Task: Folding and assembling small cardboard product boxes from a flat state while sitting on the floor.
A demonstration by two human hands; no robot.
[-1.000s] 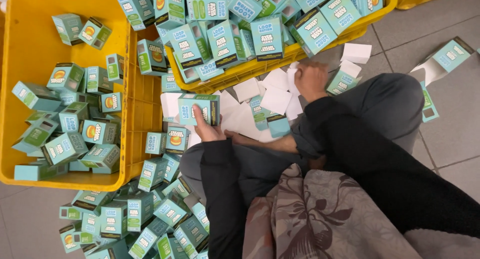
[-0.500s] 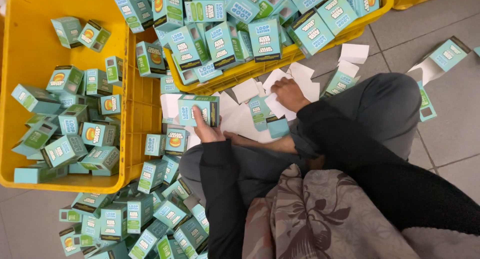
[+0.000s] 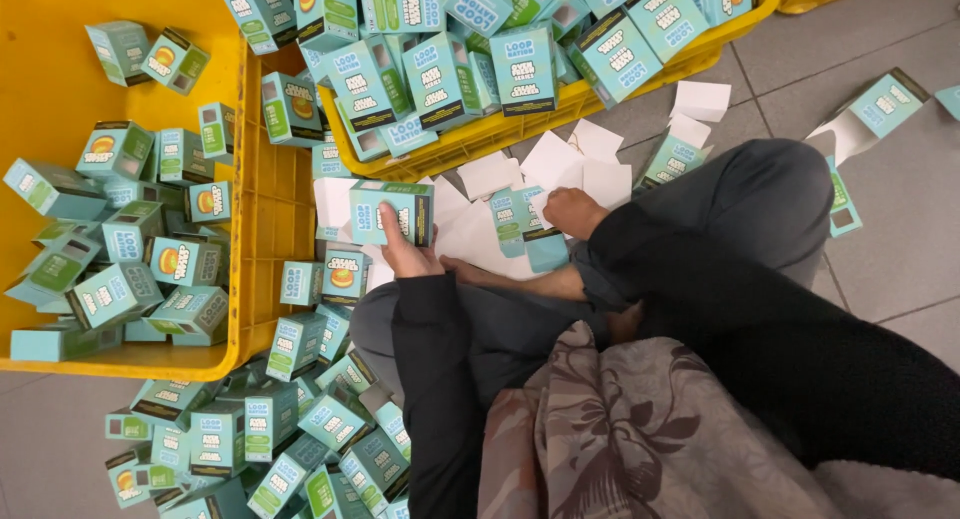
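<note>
Grey floor tiles point(image 3: 900, 229) lie right of the yellow crate point(image 3: 255, 194). Beside it, left hand point(image 3: 405, 251) grips a teal box point(image 3: 392, 213), long axis sideways; right hand point(image 3: 573, 212) pinches flat cartons point(image 3: 520, 224).

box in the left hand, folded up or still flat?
Folded up: the teal box shows two faces with depth, gripped by the left hand.

Person seen from above, as worn: long black sleeves on both arms, plain and close-fitting, each ending at the wrist; left hand point(image 3: 405, 254) and right hand point(image 3: 572, 212) bare, without gloves, rings or watch visible; dark grey trousers of a smooth fabric, creased over the knees; a draped cloth across the lap, patterned in grey-brown and beige with dark leaf and flower shapes; a bare foot showing between the trouser legs.
</note>
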